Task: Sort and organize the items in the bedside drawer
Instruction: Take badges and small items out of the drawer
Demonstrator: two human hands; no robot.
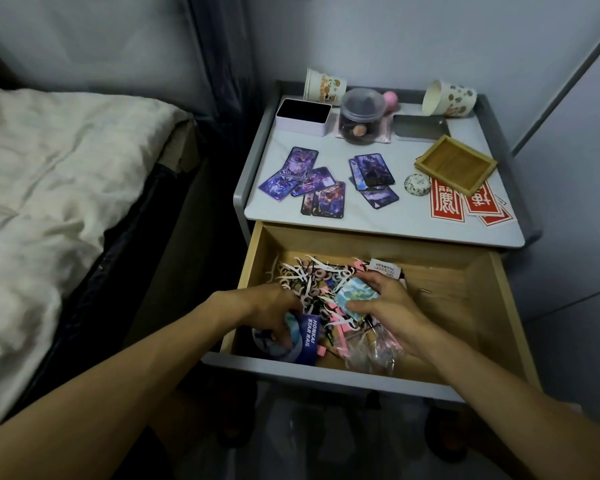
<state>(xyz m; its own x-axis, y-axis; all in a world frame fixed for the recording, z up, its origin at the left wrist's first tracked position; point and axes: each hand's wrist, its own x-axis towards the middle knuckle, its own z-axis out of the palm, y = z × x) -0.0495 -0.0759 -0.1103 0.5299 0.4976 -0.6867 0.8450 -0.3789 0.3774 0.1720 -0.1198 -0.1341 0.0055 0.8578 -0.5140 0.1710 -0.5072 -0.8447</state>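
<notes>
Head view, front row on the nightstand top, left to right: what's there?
spread of purple cards → smaller purple card stack → small round tin → red envelopes

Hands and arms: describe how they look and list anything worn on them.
Both are bare. The left hand and right hand wear no gloves, and no ring, watch or bracelet shows on the sides in view. The left arm and right arm are uncovered from wrist to the frame's lower edge; no sleeve appears. No bandage or marking can be made out.
</notes>
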